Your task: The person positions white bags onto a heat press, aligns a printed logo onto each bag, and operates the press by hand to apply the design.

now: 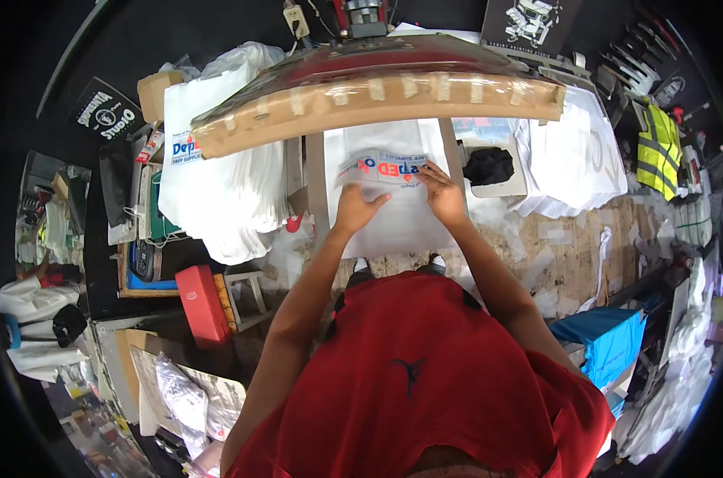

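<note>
A white fabric sheet or bag point(391, 224) lies over the lower plate of a heat press, its near end hanging over the front. On it is a clear film with blue and red print point(391, 169), seen upside down; its left part is blurred and looks raised. My left hand point(359, 209) is at the film's lower left edge, thumb apart; whether its fingers grip the film is unclear. My right hand point(446, 194) has its fingertips on the right end of the print, fingers slightly spread. The press's raised upper plate point(391, 66), edged with taped cardboard, overhangs the far end of the sheet.
To the left sits a thick stack of printed white sheets point(230, 185). On the right are more white pieces point(567, 152) and a tray with black cloth point(490, 167). A red box point(203, 305) and a small stool point(245, 299) stand near my left side. Scraps litter the floor point(546, 251).
</note>
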Motion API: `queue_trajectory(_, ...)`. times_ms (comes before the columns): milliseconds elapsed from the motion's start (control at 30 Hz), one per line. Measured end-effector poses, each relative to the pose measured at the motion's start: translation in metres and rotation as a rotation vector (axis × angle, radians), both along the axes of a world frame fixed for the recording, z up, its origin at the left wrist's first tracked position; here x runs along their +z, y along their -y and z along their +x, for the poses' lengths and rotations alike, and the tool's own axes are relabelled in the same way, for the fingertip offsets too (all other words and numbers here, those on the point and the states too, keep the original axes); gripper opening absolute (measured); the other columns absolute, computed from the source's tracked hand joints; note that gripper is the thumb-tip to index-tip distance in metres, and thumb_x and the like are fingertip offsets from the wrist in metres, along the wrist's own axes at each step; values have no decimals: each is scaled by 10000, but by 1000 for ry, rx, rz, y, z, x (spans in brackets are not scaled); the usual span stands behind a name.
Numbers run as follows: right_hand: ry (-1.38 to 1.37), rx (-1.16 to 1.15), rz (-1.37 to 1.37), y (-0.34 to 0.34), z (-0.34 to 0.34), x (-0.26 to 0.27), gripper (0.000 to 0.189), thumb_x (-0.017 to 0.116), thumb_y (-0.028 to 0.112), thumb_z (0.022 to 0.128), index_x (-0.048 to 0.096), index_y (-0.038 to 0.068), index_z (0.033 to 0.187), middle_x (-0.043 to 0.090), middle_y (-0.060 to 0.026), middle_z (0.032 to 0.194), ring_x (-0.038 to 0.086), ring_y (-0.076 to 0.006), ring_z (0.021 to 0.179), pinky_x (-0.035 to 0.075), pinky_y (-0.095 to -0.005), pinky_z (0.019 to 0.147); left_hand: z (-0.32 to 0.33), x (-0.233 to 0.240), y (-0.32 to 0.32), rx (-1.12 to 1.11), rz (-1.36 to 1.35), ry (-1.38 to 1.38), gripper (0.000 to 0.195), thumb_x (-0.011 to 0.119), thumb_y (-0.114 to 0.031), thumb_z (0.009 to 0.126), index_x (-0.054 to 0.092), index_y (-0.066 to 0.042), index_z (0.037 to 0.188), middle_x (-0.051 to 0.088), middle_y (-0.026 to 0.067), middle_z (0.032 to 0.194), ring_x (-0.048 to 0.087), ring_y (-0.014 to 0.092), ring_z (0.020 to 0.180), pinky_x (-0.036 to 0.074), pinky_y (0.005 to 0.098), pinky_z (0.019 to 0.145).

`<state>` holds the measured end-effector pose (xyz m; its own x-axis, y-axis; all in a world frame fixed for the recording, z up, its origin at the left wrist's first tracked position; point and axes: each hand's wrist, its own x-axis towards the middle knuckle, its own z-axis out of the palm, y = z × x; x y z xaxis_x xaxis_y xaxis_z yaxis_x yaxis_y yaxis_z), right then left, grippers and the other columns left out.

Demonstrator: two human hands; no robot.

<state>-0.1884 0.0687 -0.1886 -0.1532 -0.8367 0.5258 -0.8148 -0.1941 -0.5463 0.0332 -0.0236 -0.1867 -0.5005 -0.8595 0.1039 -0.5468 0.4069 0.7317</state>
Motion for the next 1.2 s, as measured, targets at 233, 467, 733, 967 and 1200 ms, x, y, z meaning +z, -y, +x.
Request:
queue_trajectory(233, 690, 282, 610, -27, -18, 146, 133, 647, 14, 912, 691, -19, 1032, 698, -20, 885, 576, -59, 801, 469, -236, 709, 50, 70, 13, -66, 551, -608, 921, 812, -292, 786, 280, -63, 1502, 467, 198, 1359, 507, 345, 1259, 450, 513, 1029)
queue_trajectory(467, 873, 385, 528, -38, -19, 190, 194, 658, -8, 894, 652, -12, 1088, 683, -2, 880, 584, -54, 752, 462, -218, 679, 36, 72, -20, 98, 1157, -1135, 317, 640, -63, 917, 567, -70, 1225, 681, 44, 956, 671, 171, 886, 538, 381, 907)
queue_trajectory(733, 854, 116, 314, -58, -39, 188, 157, 673, 13, 902, 660, -11, 1057, 715, -27, 873, 588, -39, 757, 462, -206, 681, 57, 125, -40, -14, 774, -1173, 56, 661, 15, 879, 686, 11, 929, 710, 92, 830, 699, 173, 765, 601, 349, 776)
queue_trajectory(967, 906, 17, 251, -47, -47, 166, 143, 683, 20, 897, 675, -11, 1036, 718, -24, 863, 583, -41, 743, 454, -203, 661, 58, 138, -57, 40, 715, -1062, 37, 683, 3, 867, 687, 15, 903, 711, 99, 837, 699, 164, 770, 597, 345, 778)
queue_trajectory(1200, 480, -89, 92, -16, -60, 122, 157, 795, 138, 809, 761, 30, 917, 663, -25, 727, 531, -65, 649, 436, -231, 612, 65, 102, -10, 210, 669, -638, 83, 694, -38, 869, 707, 8, 936, 703, 69, 809, 683, 136, 744, 575, 296, 725)
